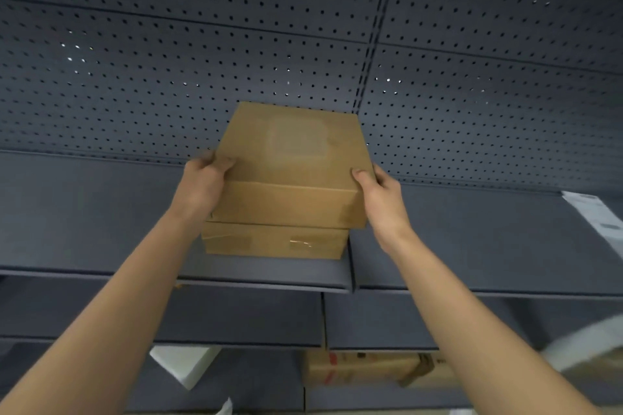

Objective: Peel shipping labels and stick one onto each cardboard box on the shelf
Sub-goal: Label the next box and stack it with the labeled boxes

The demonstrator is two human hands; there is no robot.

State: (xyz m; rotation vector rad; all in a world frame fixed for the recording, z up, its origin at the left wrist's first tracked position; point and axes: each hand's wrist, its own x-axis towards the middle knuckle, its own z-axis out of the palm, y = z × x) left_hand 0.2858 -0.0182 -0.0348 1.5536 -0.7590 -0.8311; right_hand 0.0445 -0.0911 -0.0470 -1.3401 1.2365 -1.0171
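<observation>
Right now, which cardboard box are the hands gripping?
The top box of the stack; left hand and right hand clasp its sides. The lower box sits untouched beneath.

Left hand (202, 184), right hand (379, 199), both gripping

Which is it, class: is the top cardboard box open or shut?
Shut: the top box, held by the left hand and right hand, shows a flat, closed top face.

A dark grey perforated metal back panel (202, 54) fills the upper view, split by a slotted vertical upright (377, 30). Lower down, a white foam block (183, 364) sits tilted at the left. Right of it lies a brown carton with red print (364, 369). A blurred white curved object (586, 344) shows at the right edge.
</observation>
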